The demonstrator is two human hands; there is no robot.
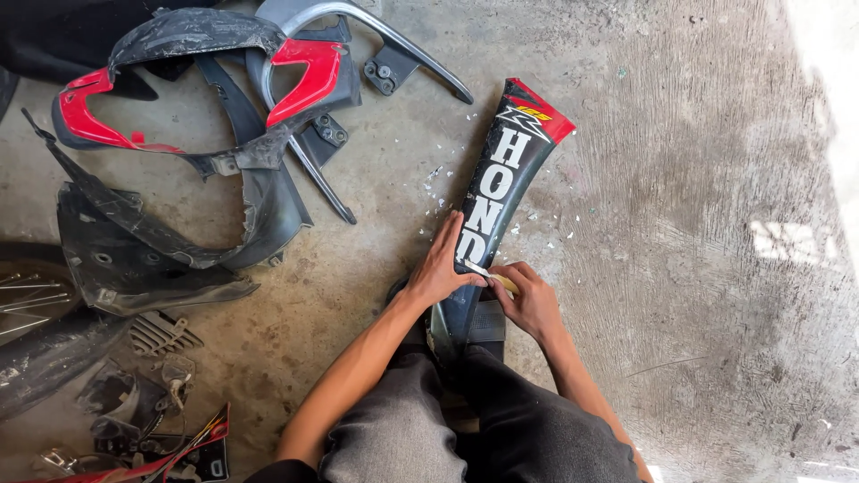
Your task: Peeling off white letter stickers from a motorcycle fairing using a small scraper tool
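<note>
A long black motorcycle side panel [512, 170] with white lettering and a red tip lies on the concrete floor, its near end between my knees. My left hand [443, 268] presses flat on the panel's left edge. My right hand [530, 300] grips a small blade tool with a yellowish handle [494, 276], whose tip rests against the lowest white letter. Small white sticker flakes [447, 179] lie scattered around the panel.
A pile of black and red fairing pieces [197, 134] and a grey metal grab rail [358, 27] lies at the upper left. More dark parts, a wheel edge [22, 300] and small bits [152, 394] sit at the lower left. Bare concrete [716, 224] extends to the right.
</note>
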